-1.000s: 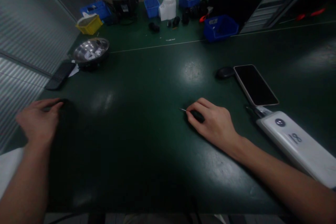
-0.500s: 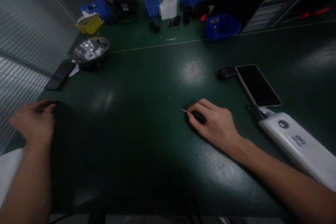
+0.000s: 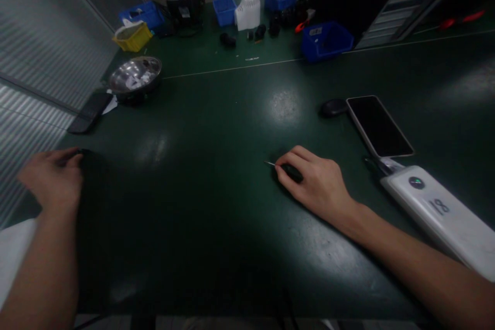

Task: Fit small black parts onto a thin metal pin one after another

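Observation:
My right hand (image 3: 313,178) rests on the dark green tabletop (image 3: 201,206), its fingers closed around a small screwdriver (image 3: 291,172). The tool has a black handle, partly covered by the fingers, and its thin metal shaft points left, low over the table. At the table's left side, my left hand (image 3: 54,175) pinches a small dark object (image 3: 84,151) between thumb and fingertips. Only a bit of that object shows, too blurred to name.
Right of my right hand lie a black mouse (image 3: 333,108), a phone (image 3: 381,126) and a white power bank (image 3: 441,206) with a cable. Farther off stand a metal bowl (image 3: 116,76) with white scraps, a yellow bin (image 3: 133,41) and a blue bin (image 3: 315,50).
My left hand has shifted very slightly to the right, with its fingers still pinched. A green light now shows on the power bank's round button. The right hand has stayed put.

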Motion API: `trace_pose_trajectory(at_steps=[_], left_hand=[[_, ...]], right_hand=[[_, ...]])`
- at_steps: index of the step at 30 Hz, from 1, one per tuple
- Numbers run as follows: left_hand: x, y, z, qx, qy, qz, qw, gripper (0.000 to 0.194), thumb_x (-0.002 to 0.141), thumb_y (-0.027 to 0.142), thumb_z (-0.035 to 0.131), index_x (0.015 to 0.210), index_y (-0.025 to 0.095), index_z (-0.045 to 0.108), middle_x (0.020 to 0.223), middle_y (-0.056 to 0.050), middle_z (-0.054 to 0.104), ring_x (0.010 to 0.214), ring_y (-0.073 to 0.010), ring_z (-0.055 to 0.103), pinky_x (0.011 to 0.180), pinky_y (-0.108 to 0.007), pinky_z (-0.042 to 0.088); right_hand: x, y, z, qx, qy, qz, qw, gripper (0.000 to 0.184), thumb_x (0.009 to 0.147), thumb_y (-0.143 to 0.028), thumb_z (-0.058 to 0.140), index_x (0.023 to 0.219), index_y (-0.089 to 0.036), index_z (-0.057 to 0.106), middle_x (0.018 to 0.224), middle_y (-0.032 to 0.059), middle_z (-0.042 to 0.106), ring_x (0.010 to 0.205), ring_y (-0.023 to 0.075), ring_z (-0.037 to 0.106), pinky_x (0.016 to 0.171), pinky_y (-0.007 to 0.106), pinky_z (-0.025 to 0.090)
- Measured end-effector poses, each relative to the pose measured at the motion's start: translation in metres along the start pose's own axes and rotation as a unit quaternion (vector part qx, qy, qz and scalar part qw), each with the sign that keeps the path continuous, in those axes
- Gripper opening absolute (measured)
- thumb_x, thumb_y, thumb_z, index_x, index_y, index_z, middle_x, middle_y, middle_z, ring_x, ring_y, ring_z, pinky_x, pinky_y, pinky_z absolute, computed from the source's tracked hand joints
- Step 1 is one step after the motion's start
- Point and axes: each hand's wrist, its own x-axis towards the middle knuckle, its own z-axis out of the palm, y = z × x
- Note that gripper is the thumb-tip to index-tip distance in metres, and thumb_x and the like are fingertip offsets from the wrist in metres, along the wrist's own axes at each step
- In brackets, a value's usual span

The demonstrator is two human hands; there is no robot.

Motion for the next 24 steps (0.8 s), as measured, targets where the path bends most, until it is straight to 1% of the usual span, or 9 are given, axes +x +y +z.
trace_pose_trajectory(at_steps=[1, 3, 5, 8, 12, 15, 19, 24], left_hand=[[0.0002, -0.0025, 0.001, 0.022, 0.014, -0.002, 1.0, 0.031, 0.093, 0.043, 0.05, 0.107, 0.019, 0.064, 0.095, -0.004, 0.055, 0.11, -0.03, 0.047, 0.107, -0.054, 0.027], [0.0008, -0.0077, 0.0033, 0.054, 0.037, 0.002, 0.998, 0.036, 0.094, 0.047, 0.051, 0.11, 0.019, 0.066, 0.097, -0.004, 0.057, 0.105, -0.0282, 0.051, 0.104, -0.05, 0.032], [0.001, -0.0112, 0.0054, 0.067, 0.04, 0.014, 0.997, 0.037, 0.094, 0.047, 0.051, 0.11, 0.018, 0.067, 0.094, -0.004, 0.057, 0.102, -0.0281, 0.052, 0.102, -0.049, 0.034], [-0.0007, -0.0111, 0.0065, 0.076, 0.056, 0.016, 0.995, 0.034, 0.093, 0.045, 0.053, 0.108, 0.018, 0.067, 0.091, -0.004, 0.056, 0.1, -0.0274, 0.051, 0.099, -0.047, 0.036], [-0.0035, -0.007, 0.0051, 0.071, 0.059, 0.028, 0.995, 0.039, 0.092, 0.048, 0.051, 0.106, 0.016, 0.068, 0.094, -0.006, 0.055, 0.097, -0.0262, 0.051, 0.099, -0.046, 0.037], [-0.0025, -0.0079, 0.0049, 0.081, 0.064, 0.016, 0.994, 0.041, 0.092, 0.051, 0.049, 0.101, 0.016, 0.068, 0.088, -0.005, 0.053, 0.091, -0.0246, 0.049, 0.097, -0.047, 0.038], [0.0003, -0.0103, 0.0054, 0.097, 0.059, 0.006, 0.994, 0.04, 0.092, 0.054, 0.049, 0.096, 0.017, 0.065, 0.079, -0.002, 0.048, 0.083, -0.0214, 0.047, 0.093, -0.043, 0.04], [-0.0011, -0.0039, 0.0035, 0.096, 0.056, 0.003, 0.994, 0.042, 0.092, 0.055, 0.048, 0.095, 0.017, 0.065, 0.074, -0.001, 0.046, 0.076, -0.0209, 0.045, 0.09, -0.042, 0.037]], right_hand=[[0.0001, -0.0001, -0.0003, 0.0, -0.001, 0.0, 1.0, 0.021, 0.099, -0.035, 0.053, 0.102, -0.023, 0.07, 0.103, 0.0024, 0.068, 0.077, 0.0145, 0.063, 0.061, 0.028, 0.04], [0.0003, -0.0003, -0.0009, 0.003, -0.005, -0.001, 1.0, 0.022, 0.099, -0.036, 0.052, 0.103, -0.023, 0.07, 0.103, 0.0028, 0.068, 0.077, 0.0146, 0.063, 0.061, 0.028, 0.04], [0.0004, -0.0005, -0.0015, 0.006, -0.01, -0.002, 1.0, 0.022, 0.1, -0.035, 0.052, 0.103, -0.023, 0.07, 0.104, 0.0033, 0.069, 0.077, 0.0146, 0.063, 0.06, 0.028, 0.04], [0.0005, -0.0005, -0.0016, 0.006, -0.009, -0.004, 1.0, 0.022, 0.099, -0.035, 0.052, 0.103, -0.023, 0.07, 0.104, 0.0038, 0.069, 0.077, 0.0147, 0.063, 0.061, 0.028, 0.041], [0.0007, -0.0006, -0.0016, 0.004, -0.006, -0.002, 1.0, 0.023, 0.1, -0.036, 0.051, 0.103, -0.023, 0.07, 0.104, 0.0036, 0.068, 0.076, 0.0145, 0.062, 0.061, 0.028, 0.041], [0.0008, -0.0008, -0.0019, 0.006, -0.012, -0.001, 1.0, 0.023, 0.1, -0.036, 0.051, 0.103, -0.023, 0.07, 0.104, 0.0031, 0.068, 0.076, 0.0143, 0.062, 0.061, 0.028, 0.041], [0.0002, -0.0007, -0.001, 0.002, -0.013, 0.0, 1.0, 0.022, 0.1, -0.036, 0.052, 0.102, -0.024, 0.069, 0.104, 0.0023, 0.068, 0.078, 0.015, 0.063, 0.061, 0.028, 0.04], [0.0, -0.0001, 0.0006, 0.001, -0.007, -0.002, 1.0, 0.021, 0.099, -0.036, 0.052, 0.102, -0.024, 0.069, 0.104, 0.0025, 0.068, 0.078, 0.0151, 0.063, 0.062, 0.028, 0.04]])
